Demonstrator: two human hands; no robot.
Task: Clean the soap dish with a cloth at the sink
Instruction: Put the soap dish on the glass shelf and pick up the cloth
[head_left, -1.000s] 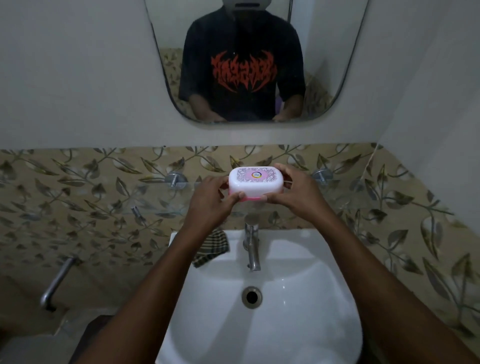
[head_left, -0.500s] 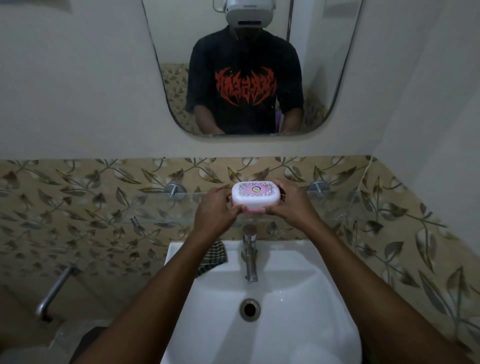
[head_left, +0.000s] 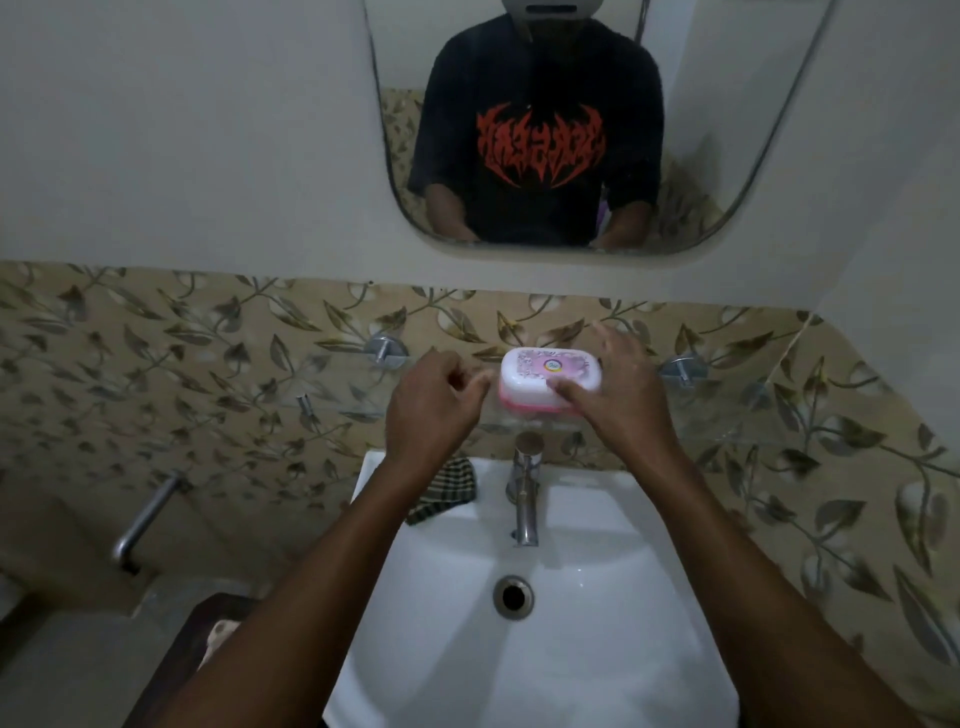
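Note:
The soap dish (head_left: 540, 376), white-lidded with a pink base and a patterned top, sits on the glass shelf (head_left: 737, 410) above the tap. My right hand (head_left: 618, 395) rests against its right side, thumb lying on the lid's front edge, fingers spread and loose behind it. My left hand (head_left: 434, 400) hovers just left of the dish, fingers loosely curled, holding nothing and apart from it. A dark checked cloth (head_left: 449, 486) lies on the sink's back left rim, partly hidden by my left forearm.
The white sink (head_left: 597, 623) with its drain (head_left: 513, 596) is below, the chrome tap (head_left: 525, 493) at its back centre. A mirror (head_left: 571, 130) hangs above on the wall. A metal pipe (head_left: 143, 519) juts from the tiled wall at left.
The soap dish went from being held in both hands to resting on the glass shelf. My left hand let go and drew back to the left; my right hand loosened its grip.

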